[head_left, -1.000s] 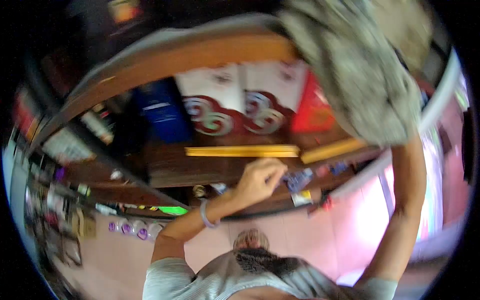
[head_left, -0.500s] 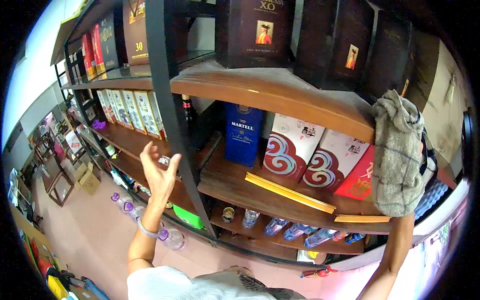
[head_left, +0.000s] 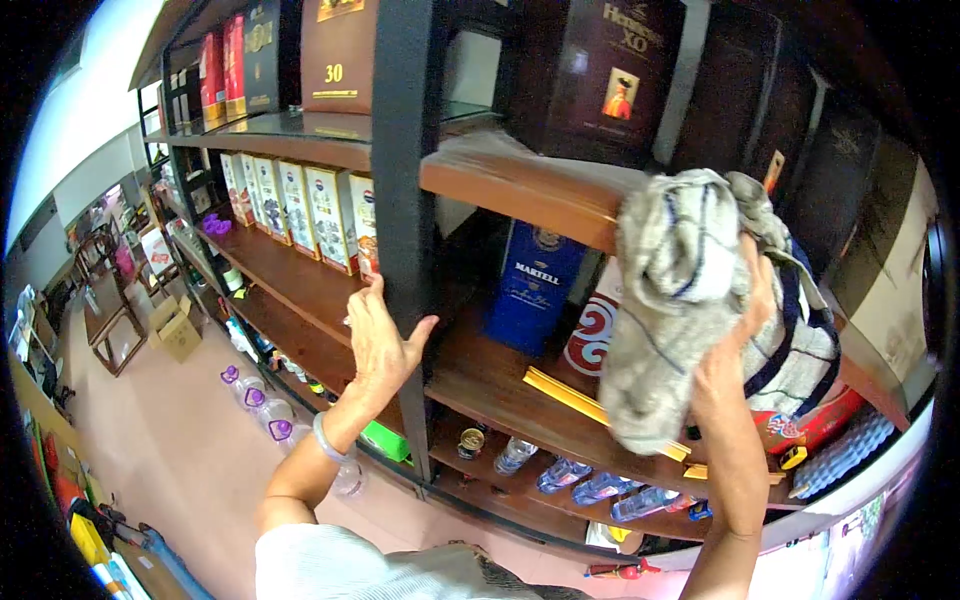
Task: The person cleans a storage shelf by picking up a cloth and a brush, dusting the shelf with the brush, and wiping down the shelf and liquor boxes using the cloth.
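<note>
My right hand grips a grey checked cloth that hangs in folds in front of the right shelf bay and hides part of the white box with red swirls. Bare of any object, my left hand is raised with fingers apart, in front of the left bay's middle shelf near the black upright post. Between the hands, a blue Martell box stands on the middle shelf. Yellow strips lie along that shelf's front edge.
Dark Hennessy boxes fill the upper shelf. A row of white boxes stands at the left. Plastic bottles lie on the lower shelf; jugs with purple handles and a cardboard box are on the floor.
The cloth in my right hand has moved left, from the right end of the shelf to over the boxes. My left hand has stayed raised and open. The view has shifted slightly.
</note>
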A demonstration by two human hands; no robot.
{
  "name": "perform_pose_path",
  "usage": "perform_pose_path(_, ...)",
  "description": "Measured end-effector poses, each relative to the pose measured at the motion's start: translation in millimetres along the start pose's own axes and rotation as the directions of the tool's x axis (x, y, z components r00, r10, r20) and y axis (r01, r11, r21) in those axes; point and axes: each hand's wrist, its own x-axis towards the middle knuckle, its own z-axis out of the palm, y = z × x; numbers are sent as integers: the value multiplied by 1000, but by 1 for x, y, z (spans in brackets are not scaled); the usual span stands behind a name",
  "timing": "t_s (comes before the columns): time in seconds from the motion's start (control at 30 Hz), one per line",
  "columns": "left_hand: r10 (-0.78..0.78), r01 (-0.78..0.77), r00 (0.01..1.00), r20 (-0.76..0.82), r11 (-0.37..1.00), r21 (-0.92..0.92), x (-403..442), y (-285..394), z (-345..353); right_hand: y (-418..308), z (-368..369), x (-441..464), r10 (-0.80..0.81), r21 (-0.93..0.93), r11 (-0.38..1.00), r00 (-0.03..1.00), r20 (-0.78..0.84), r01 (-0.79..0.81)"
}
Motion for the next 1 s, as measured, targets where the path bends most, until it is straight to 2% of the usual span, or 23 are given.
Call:
perform_pose_path(0.07, -10, 8, 1000, -23, 997, -77, 3, -2, 0, -36, 10, 18, 39, 119, 992, 998, -54, -32)
perform_pose_path(0.1, -10, 7, 999, -47, 999, -49, 5, 1, -2, -49, 14, 25, -44, 113, 992, 997, -56, 50)
perform_pose_path(0.23, 22, -21, 1000, 10, 997, -69, 6, -4, -5, -92, 32, 40, -125, 226, 965, 991, -56, 135)
perform_pose_path(0.3, 22, -20, 999, 29, 998, -60, 6, -6, -4, -109, 44, 41, -55, 305, 951, 998, 6, 51)
perform_pose_path(0.33, 26, -24, 999, 26, 998, -52, 6, -5, -4, -115, 45, 45, -94, 319, 945, 995, 39, 77)
perform_pose_path(0.43, 10, -9, 999, 37, 1000, -30, 5, -4, -4, -133, 41, 61, -201, 388, 899, 978, -48, 203)
perform_pose_path(0.47, 21, -20, 999, 32, 1000, -21, 4, -6, -3, -137, 41, 65, -211, 443, 876, 977, -7, 192)
perform_pose_path(0.57, 1, 0, 1000, 20, 999, -38, 3, -4, -3, -139, 39, 74, -252, 448, 875, 963, 92, 186)
perform_pose_path(0.6, 3, -2, 1000, 9, 999, -43, 3, -4, -3, -135, 36, 81, -291, 502, 855, 921, 259, 129)
perform_pose_path(0.7, -21, 21, 1000, -4, 998, -54, 1, -4, -1, -127, 27, 95, -321, 657, 753, 878, 355, 9)
perform_pose_path(0.73, -25, 25, 1000, -3, 998, -50, 1, -2, -2, -124, 36, 97, -342, 679, 733, 878, 335, 27)
perform_pose_path(0.83, -16, 16, 1000, -11, 999, -40, 2, -1, -1, -111, 60, 117, -510, 866, 496, 831, 224, 71)
perform_pose_path(0.93, -11, 11, 1000, -11, 999, -45, 2, -2, 1, -115, 60, 132, -392, 890, 445, 872, 294, -100)
perform_pose_path(0.97, -14, 14, 1000, -8, 999, -46, 2, -3, 1, -114, 56, 140, -379, 861, 471, 837, 395, -193)
perform_pose_path(1.0, -16, 16, 1000, 3, 999, -45, 2, -3, 1, -111, 50, 152, -472, 815, 557, 745, 471, -162)
